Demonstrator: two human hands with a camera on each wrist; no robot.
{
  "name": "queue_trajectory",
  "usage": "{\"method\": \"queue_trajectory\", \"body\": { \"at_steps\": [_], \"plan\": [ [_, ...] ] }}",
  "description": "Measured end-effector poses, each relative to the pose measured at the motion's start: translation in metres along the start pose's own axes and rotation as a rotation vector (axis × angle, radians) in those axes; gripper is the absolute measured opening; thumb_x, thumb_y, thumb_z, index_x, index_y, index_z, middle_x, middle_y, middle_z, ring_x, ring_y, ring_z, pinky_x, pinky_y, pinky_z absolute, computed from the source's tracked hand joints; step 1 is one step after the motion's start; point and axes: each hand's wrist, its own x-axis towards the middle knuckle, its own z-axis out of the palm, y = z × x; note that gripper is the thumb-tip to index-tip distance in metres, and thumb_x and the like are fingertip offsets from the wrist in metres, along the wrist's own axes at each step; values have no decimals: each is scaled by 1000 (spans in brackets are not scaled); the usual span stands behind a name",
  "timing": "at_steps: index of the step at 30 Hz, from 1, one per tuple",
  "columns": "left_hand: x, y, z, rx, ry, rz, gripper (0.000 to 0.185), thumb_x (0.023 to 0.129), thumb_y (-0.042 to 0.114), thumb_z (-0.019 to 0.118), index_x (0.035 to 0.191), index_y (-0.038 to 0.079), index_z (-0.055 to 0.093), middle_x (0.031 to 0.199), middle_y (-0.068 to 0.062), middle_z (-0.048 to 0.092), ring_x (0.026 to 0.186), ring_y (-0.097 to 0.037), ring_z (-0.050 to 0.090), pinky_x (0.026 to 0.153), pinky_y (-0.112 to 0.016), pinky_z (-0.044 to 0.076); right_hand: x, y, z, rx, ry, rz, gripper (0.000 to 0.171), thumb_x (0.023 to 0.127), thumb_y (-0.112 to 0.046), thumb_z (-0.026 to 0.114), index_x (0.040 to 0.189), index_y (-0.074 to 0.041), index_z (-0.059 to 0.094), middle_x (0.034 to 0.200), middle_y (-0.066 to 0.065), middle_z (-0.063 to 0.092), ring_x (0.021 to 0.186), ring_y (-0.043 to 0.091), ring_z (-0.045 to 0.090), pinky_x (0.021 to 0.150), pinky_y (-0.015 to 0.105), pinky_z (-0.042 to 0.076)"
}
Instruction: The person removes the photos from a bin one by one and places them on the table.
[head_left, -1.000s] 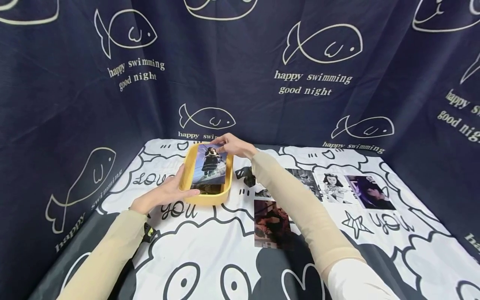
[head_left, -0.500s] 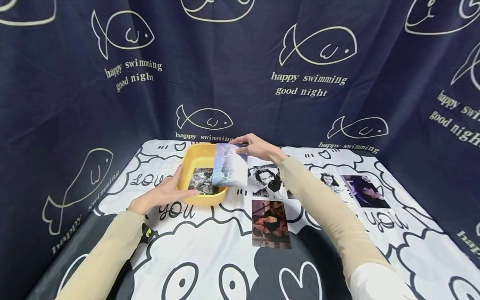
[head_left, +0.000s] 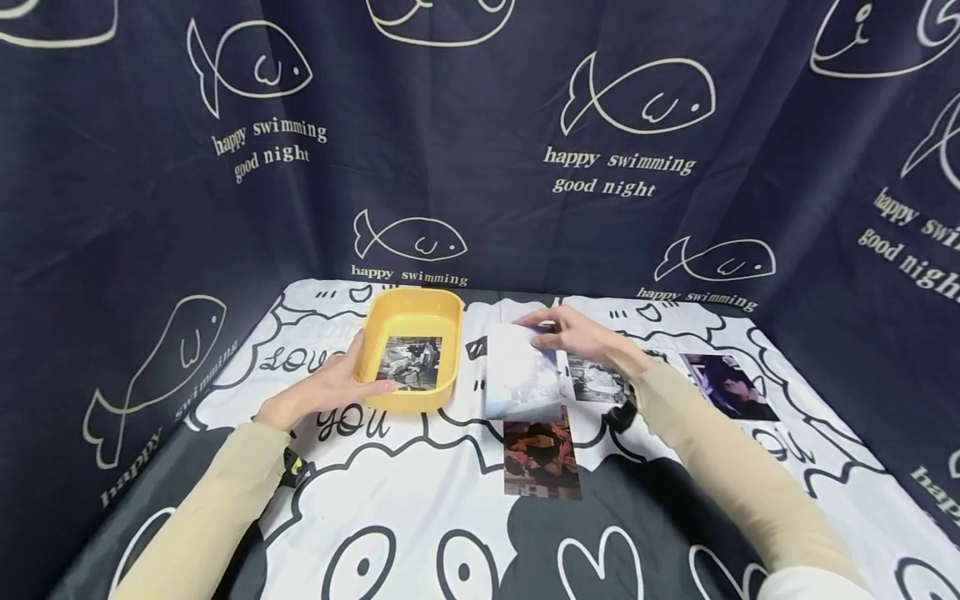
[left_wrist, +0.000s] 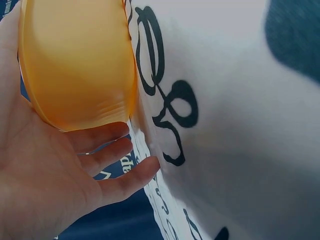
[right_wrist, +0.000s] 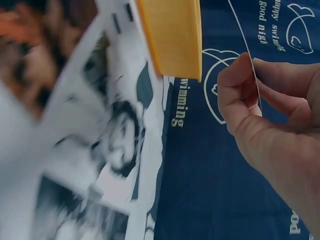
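Note:
My left hand [head_left: 326, 392] grips the near left side of a yellow plastic box [head_left: 415, 323], thumb over the rim; in the left wrist view the fingers lie along the box's wall [left_wrist: 75, 60]. A black-and-white photo [head_left: 408, 362] lies inside the box. My right hand [head_left: 581, 337] pinches a glossy photo [head_left: 521, 375] by its upper edge, its face washed out by glare. This photo is held over other prints to the right of the box. The right wrist view shows it edge-on between thumb and fingers [right_wrist: 237, 82].
A reddish photo [head_left: 540, 458] lies on the patterned cloth, partly covered by the held one. Further right are a black-and-white photo [head_left: 596, 381] and a dark purple photo [head_left: 729, 386]; the right forearm hides part of the row. A navy curtain [head_left: 480, 167] hangs behind.
My right hand has lifted the photo out of the yellow box and carried it to the right, over the laid-out photos. The black-and-white photo beneath it in the box is uncovered. The left hand stays put.

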Motion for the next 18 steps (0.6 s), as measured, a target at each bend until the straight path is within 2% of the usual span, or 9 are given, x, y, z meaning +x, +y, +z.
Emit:
{"method": "queue_trajectory", "body": {
  "at_steps": [5, 10, 13, 16, 18],
  "plan": [
    [1, 0, 0, -10, -1, 10, 115, 78, 61, 69, 156, 20, -5, 137, -28, 52, 126, -43, 50, 107, -62, 34, -43, 16, -3, 21, -5, 16, 43, 92, -8, 61, 135, -6, 56, 140, 15, 54, 116, 21, 55, 94, 22, 47],
    [1, -1, 0, -9, -7, 12, 114, 79, 62, 69, 156, 21, -4, 137, -28, 51, 127, -43, 49, 107, -62, 34, -82, 34, -5, 13, -8, 52, 43, 93, -10, 60, 135, -7, 55, 136, 17, 57, 111, 23, 59, 90, 22, 50],
    [1, -1, 0, -13, -10, 16, 113, 79, 61, 69, 156, 21, -4, 137, -28, 51, 126, -43, 50, 107, -62, 35, -103, 44, -6, 5, 4, 78, 42, 92, -11, 61, 134, -6, 56, 138, 18, 55, 119, 31, 55, 97, 31, 49],
    [0, 0, 0, -7, -14, 13, 113, 80, 61, 68, 156, 20, -4, 137, -28, 51, 127, -42, 50, 107, -62, 34, -119, 54, -6, -6, 14, 105, 43, 91, -12, 62, 134, -5, 56, 140, 19, 53, 128, 35, 48, 101, 29, 45],
    [0, 1, 0, -5, -14, 12, 113, 80, 60, 68, 156, 18, -5, 137, -28, 51, 127, -42, 50, 108, -62, 34, -127, 60, -5, -32, 19, 109, 44, 91, -13, 62, 133, -4, 56, 139, 20, 54, 127, 36, 48, 100, 27, 44]
  ]
}}
